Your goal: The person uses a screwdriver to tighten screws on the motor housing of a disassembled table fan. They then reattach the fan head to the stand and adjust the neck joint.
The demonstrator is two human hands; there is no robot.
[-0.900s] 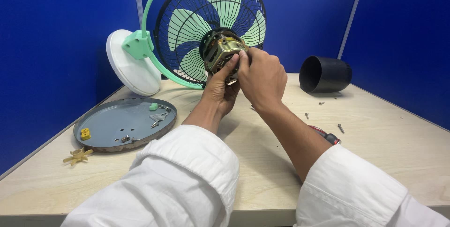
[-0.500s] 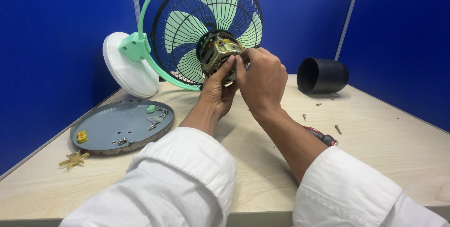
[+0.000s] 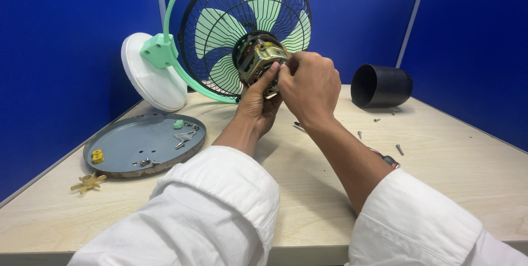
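Both hands close on the fan's brass motor (image 3: 259, 60). The left hand (image 3: 258, 106) cups it from below; the right hand (image 3: 309, 86) pinches its rear. A grey tray (image 3: 124, 148) lies near the desk's left edge.

The right hand (image 3: 311, 84) covers the motor's (image 3: 259, 60) rear end, so what its fingers pinch there cannot be told. The left hand's (image 3: 258, 104) fingers are mostly behind it. The fan guard's (image 3: 220, 29) top is cut off by the frame. A red-tipped tool (image 3: 386, 159) hides behind the right forearm. Small parts in the grey plate (image 3: 118, 150) are too small to identify.
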